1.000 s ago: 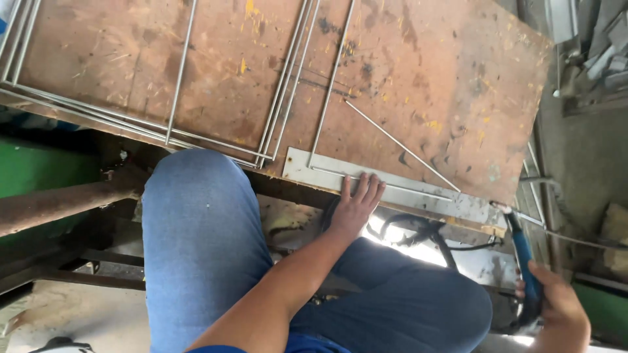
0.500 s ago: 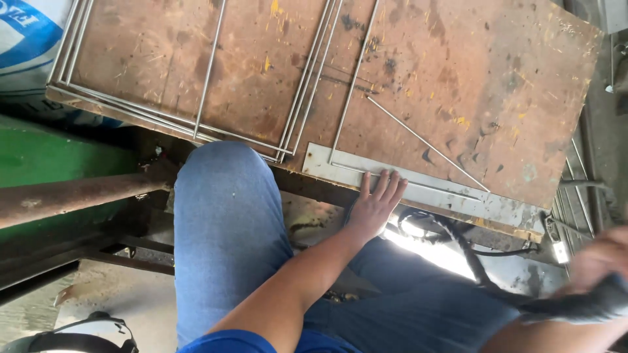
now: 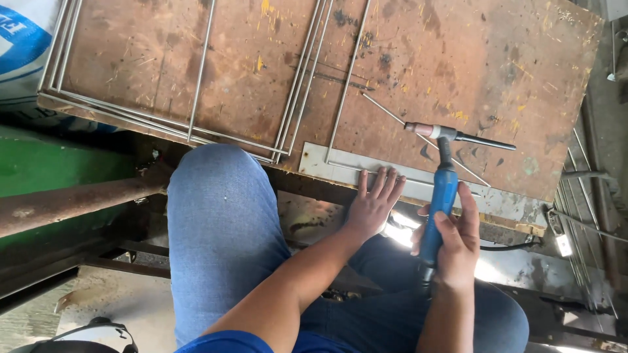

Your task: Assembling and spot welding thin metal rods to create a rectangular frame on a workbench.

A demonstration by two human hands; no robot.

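Head view looked straight down on a seated person in blue jeans (image 3: 222,242) at a worn, rust-brown plywood table (image 3: 458,59), its face scratched and flecked with yellow paint

Left hand (image 3: 374,204) lay flat, fingers spread, fingertips (image 3: 383,178) pressing the near edge of a flat grey sheet-metal strip (image 3: 340,165) at the table's front edge. Looked like a hold-down so the strip wouldn't shift; nothing gripped, palm open on it

Right hand (image 3: 458,243) was wrapped around the blue plastic handle of a welding torch (image 3: 439,196), thumb along the handle. Torch head, with pinkish ceramic cup and dark back cap, sat over a thin steel rod (image 3: 428,140) lying diagonally across the board, just above the strip. Couldn't tell if the tip touched the rod. Black hose ran off the handle base towards the lap

Thin bright round-bar steel frames (image 3: 196,85), rectangular, lay flat on the left half of the table, a few stacked edge to edge, well apart from the torch

Rusty round steel pipe (image 3: 72,202) ran under the table at left, against a green painted surface (image 3: 59,170). White and blue woven sack (image 3: 23,39) at top left
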